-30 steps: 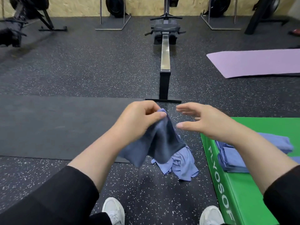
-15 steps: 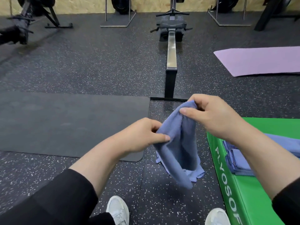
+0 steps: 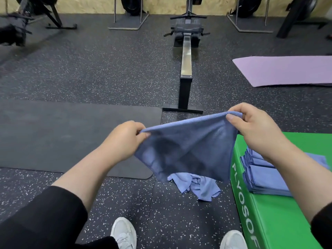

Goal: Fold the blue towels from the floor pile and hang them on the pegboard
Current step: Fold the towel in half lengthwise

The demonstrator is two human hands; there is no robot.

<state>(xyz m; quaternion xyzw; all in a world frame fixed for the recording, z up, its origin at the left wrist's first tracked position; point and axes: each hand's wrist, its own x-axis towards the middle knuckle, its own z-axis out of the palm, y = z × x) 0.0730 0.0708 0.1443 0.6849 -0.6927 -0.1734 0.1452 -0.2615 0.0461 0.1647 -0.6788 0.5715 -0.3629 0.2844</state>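
My left hand (image 3: 125,139) has its fingers curled, pinching one top corner of the blue towel (image 3: 186,150); my right hand (image 3: 251,124) pinches the other corner between thumb and curled fingers, a little higher and further out. The towel hangs spread between them in the air, above the floor (image 3: 89,72), its top edge nearly taut and its lower part sagging into soft folds.

I judge it light, limp and not slippery: it will drape wherever it is unsupported, so the corners are the right place to hold, and I'd bring them together to make a fold.

Below it a few crumpled towels (image 3: 197,186) remain on the floor, partly hidden behind the hanging cloth, so I can't count them. Folded towels (image 3: 265,180) sit stacked on the green box (image 3: 280,218), my right forearm covering part of the stack. No pegboard is in view.
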